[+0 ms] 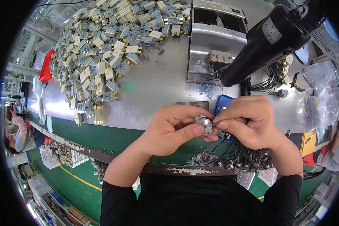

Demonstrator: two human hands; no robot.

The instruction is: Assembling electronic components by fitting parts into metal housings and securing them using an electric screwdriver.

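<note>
My left hand (pixel 165 132) is closed around a small round metal part (pixel 204 124) with a shiny domed face and flat ears at its rim. The thumb presses on its near edge, and the fingers curl behind it. From the right, my right hand (pixel 250 122) pinches thumb and forefinger together beside the part. A thin wire-like piece runs from that pinch to the part's edge; most of it is hidden by the fingertips. Behind and below the right hand sits a blue tray (pixel 223 103) with small metal pieces, partly covered by the hand.
A heap of grey-and-cream plug-like blocks (pixel 101 56) covers the back left. A metal fixture (pixel 207 49) and black cylinder (pixel 265 41) stand behind my hands. Small screws (pixel 205 90) lie before the fixture. Round metal pieces with black wires (pixel 245 164) line the bench's near edge.
</note>
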